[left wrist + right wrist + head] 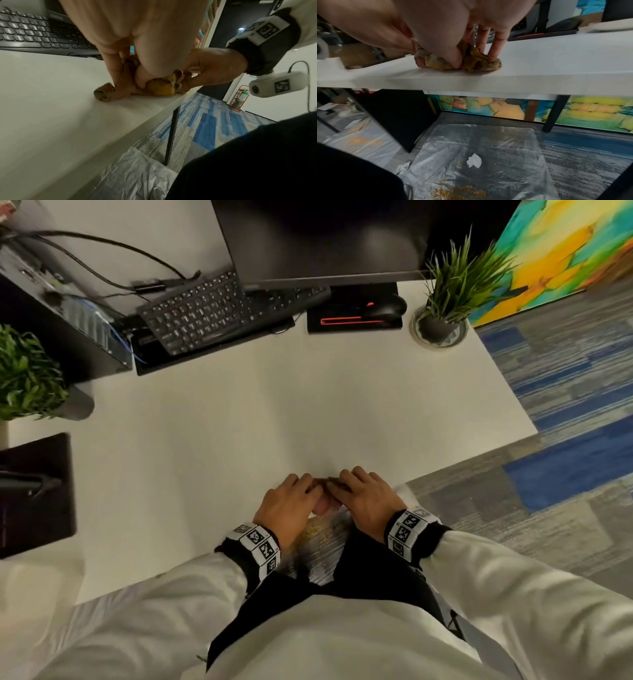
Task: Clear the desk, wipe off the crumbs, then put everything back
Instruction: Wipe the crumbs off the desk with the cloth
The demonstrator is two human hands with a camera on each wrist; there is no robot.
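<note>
A bunched brown-yellow cloth lies at the near edge of the white desk. Both hands hold it, side by side. My left hand pinches its left part between thumb and fingers, seen close in the left wrist view. My right hand grips the right part, thumb pressed into the folds. From the head view the hands hide nearly all of the cloth. Yellow crumbs lie on a clear plastic sheet on the floor below the desk edge.
At the back stand a black keyboard, a monitor, a mouse on its pad, and a potted plant. On the left are a computer case, another plant and a black base.
</note>
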